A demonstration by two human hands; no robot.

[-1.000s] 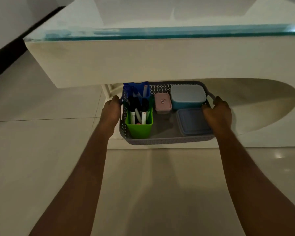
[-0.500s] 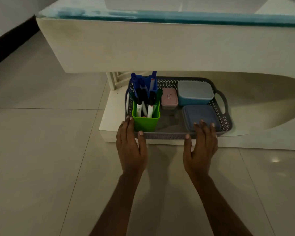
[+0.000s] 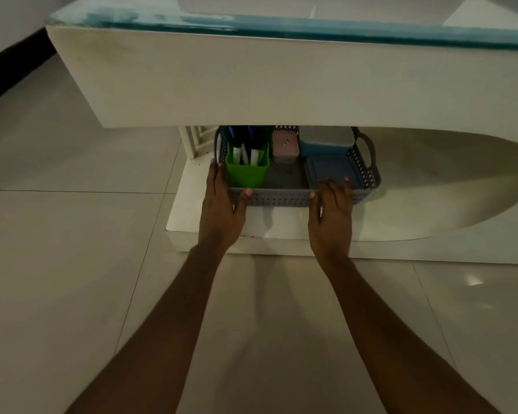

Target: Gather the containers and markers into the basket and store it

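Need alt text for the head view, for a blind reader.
Left hand and right hand press straight fingers against the near wall of a grey basket on the low shelf under a glass-topped table. Inside: a green cup of markers, a pink container, a tall blue container and a flat blue container.

You see a dim, soft view: deep shadow under the table, a glare patch on the floor, edges bowed.
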